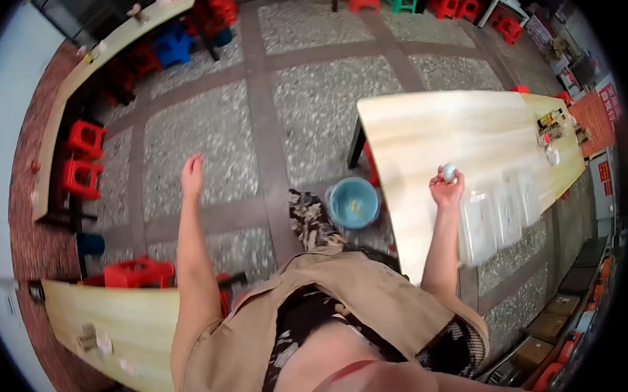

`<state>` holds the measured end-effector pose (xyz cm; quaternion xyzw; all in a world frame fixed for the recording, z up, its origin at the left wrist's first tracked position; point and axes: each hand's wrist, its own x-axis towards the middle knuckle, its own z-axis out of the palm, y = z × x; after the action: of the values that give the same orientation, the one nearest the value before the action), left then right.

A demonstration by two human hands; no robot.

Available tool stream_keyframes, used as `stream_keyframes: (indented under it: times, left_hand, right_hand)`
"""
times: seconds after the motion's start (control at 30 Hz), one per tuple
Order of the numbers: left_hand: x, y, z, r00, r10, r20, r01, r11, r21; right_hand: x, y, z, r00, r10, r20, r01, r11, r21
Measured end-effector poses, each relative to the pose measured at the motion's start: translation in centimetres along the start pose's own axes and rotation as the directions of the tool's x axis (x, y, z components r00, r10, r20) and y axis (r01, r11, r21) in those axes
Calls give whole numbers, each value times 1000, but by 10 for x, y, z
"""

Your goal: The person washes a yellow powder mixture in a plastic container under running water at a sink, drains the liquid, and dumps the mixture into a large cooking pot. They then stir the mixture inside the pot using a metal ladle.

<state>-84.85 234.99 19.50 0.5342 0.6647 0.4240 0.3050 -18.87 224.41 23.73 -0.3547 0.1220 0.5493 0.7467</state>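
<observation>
My right hand [444,191] is raised over the pale wooden table [424,133], its fingers curled round a whitish egg [448,172]. Beside that hand, clear plastic trays [477,223] lie in a row along the near side of the table. My left hand [192,175] is stretched forward over the stone floor, away from any table. Its fingers point ahead and nothing shows in them. Between my arms, close to the table leg, a blue bucket [332,208] stands on the floor with something yellowish at its bottom.
Bottles [552,130] stand at the table's far right end. Another wooden table [115,327] is at my lower left, with a red stool [139,272] beside it. A long counter [61,110] runs along the left wall. Boxes [532,353] line the lower right.
</observation>
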Motion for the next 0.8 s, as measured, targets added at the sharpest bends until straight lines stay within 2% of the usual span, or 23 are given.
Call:
stream_keyframes:
  times: [0.03,0.07,0.1,0.13,0.17,0.23,0.27,0.3,0.33,0.37,0.4,0.43,0.5,0.57,0.63,0.67,0.7,0.73,0.77,0.8]
  left_hand:
    - [44,-7,1,999,-23,43,17,991,133]
    - [65,-56,15,999,-11,-53,20,982,186]
    - [72,-102,14,999,4,38,-16,949,316]
    - [57,-119,17,985,-168,45,112,809,577]
    - [42,-146,14,897,-388,212,110,661,742]
    - [40,-143,27,651,-691,315,152,525,837]
    - [36,-145,34,540,-785,304,218,478,851]
    - [58,-139,49,475,-832,287,262,445,856]
    - [93,-134,68,437,-856,277,285,424,860]
    - [132,-131,88,405,-874,267,290,400,870]
    - [177,-128,110,389,-882,267,283,390,876]
    - [230,-130,137,389,-879,276,263,393,881]
    - [366,-123,198,451,-836,312,190,431,882]
    - [516,-107,271,556,-750,357,71,471,879]
    - [692,-71,370,737,-540,406,-70,536,841]
    - [782,-38,431,826,-378,419,-128,597,792]
    - [866,2,496,889,-186,417,-185,689,700]
    - [943,50,566,911,45,410,-271,815,513]
    - [984,149,626,901,172,399,-208,977,47]
    - [1046,189,690,831,396,391,-423,906,-18]
  right_hand:
    - [41,11,20,997,-67,-38,67,997,-25]
    - [100,29,33,997,-51,61,51,999,-7]
    - [140,40,39,991,-36,131,36,999,8]
    - [165,57,73,997,2,73,-6,998,61]
    - [189,81,129,999,40,33,-44,993,113]
    - [238,100,230,976,111,186,-133,985,109]
    - [265,103,283,975,119,189,-139,985,99]
    - [293,97,337,973,125,196,-145,985,89]
    - [324,88,382,974,97,204,-119,988,99]
    - [354,81,421,958,26,284,-51,996,78]
    - [383,71,455,933,-41,357,20,998,61]
    - [409,59,479,930,-87,358,56,994,96]
    - [454,41,504,891,-254,377,204,965,166]
    - [506,22,496,933,-261,246,212,955,207]
    - [547,0,465,963,-266,38,248,934,256]
    - [563,-20,452,958,-282,-58,287,918,272]
    - [577,-45,437,930,-345,-127,366,903,225]
    - [586,-72,434,903,-400,-157,429,851,303]
    - [598,-103,423,875,-464,-141,482,799,359]
    - [607,-130,428,810,-538,-234,587,741,326]
